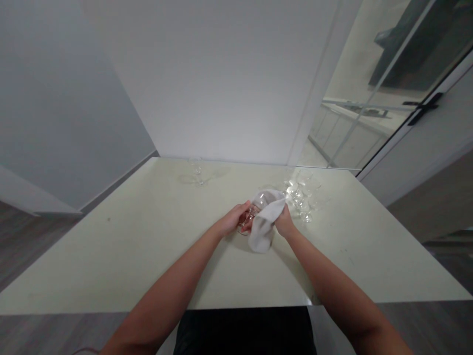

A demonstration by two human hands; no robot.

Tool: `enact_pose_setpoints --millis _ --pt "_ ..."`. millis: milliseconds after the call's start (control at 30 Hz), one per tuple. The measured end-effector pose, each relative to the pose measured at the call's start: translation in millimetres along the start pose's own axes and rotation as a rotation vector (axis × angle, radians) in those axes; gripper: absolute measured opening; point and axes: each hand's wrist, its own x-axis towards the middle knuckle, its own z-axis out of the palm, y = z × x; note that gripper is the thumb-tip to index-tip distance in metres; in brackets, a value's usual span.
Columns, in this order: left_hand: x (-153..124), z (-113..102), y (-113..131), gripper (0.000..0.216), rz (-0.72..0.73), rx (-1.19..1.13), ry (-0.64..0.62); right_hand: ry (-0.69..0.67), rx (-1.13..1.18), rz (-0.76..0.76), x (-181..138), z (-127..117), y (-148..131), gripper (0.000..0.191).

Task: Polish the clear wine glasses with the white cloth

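Observation:
Over the middle of the table I hold a clear stemmed glass [260, 200], tilted with its bowl away from me. My left hand [239, 217] is closed around its stem and lower part, with the foot showing below the fingers. A white cloth [266, 220] lies against the right side of the bowl and hangs down toward the tabletop. My right hand [284, 221] grips that cloth from the right; its fingers are mostly hidden behind the fabric. Just beyond it, to the right, several clear stemmed glasses [302, 195] stand close together.
One more stemmed glass [197, 170] stands near the far left edge of the pale table [121, 256]. A white wall panel [221, 88] rises right behind the table. At the right is a glass-paned door with a black handle [424, 106].

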Motion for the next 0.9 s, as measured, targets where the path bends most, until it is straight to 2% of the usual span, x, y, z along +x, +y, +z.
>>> enact_pose_setpoints --millis 100,233,300,367,433,467,667,767,900 --pt "0 3 0 0.059 -0.035 0.075 0.062 -0.103 -0.011 -0.002 -4 5 -2 0.034" --pt "2 6 5 0.057 0.062 0.268 0.081 -0.02 -0.056 -0.058 -5 6 0 0.038" --pt "4 5 7 0.05 0.166 0.421 0.194 0.069 -0.077 -0.096 -3 4 1 0.036" --pt "5 3 6 0.041 0.268 0.52 0.37 0.139 -0.069 -0.12 -1 1 1 0.032" --pt "6 1 5 0.035 0.351 0.527 0.508 0.156 -0.068 -0.125 1 -1 0 0.03" --pt "6 1 4 0.033 0.385 0.506 0.535 0.149 -0.079 -0.124 2 -1 0 0.031" --pt "3 4 8 0.043 0.512 0.423 0.366 -0.105 -0.109 -0.099 -3 9 1 0.046" --pt "5 1 6 0.04 0.501 0.373 0.342 -0.165 -0.144 -0.074 -4 12 0 0.047" --pt "10 -4 0 0.047 0.476 0.296 0.353 -0.248 -0.219 -0.044 -5 10 -1 0.04"
